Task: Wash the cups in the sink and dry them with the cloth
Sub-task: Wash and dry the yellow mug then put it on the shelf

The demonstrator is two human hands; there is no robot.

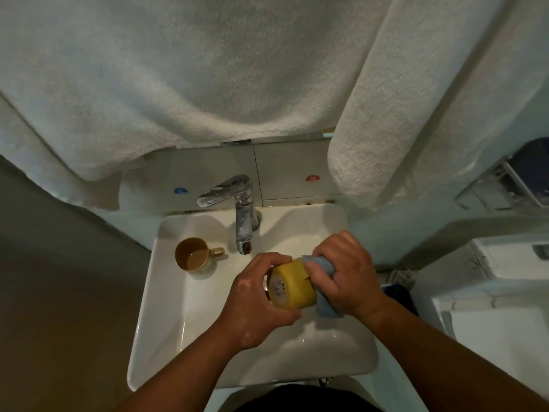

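My left hand (258, 298) is curled around a yellow cup (292, 285), fingers over the top of it and thumb underneath, holding it on its side above the sink (166, 337) basin. The cup's base, with a pale label on it, faces me and to the left; its mouth points right. My right hand (347, 275) grips a blue cloth (325, 306), bunched in the fingers and pressed against the mouth end of the cup, with a tail of the cloth hanging down below my palm. Both forearms reach in from the bottom edge, over the front rim of the sink.

A second cup (193, 258), brown with a handle pointing right, stands upright on the sink's back left ledge, well apart from my hands. It is just left of the tap (237, 209), whose chrome spout comes down at the back of the sink, just behind my hands. On the wall behind the tap there is a blue sticker (180, 190) to the left and a red sticker (312, 179) to the right. Above the sink, pale towels (193, 72) hang across the whole top of my view, one of them drooping down at the sink's right back corner.
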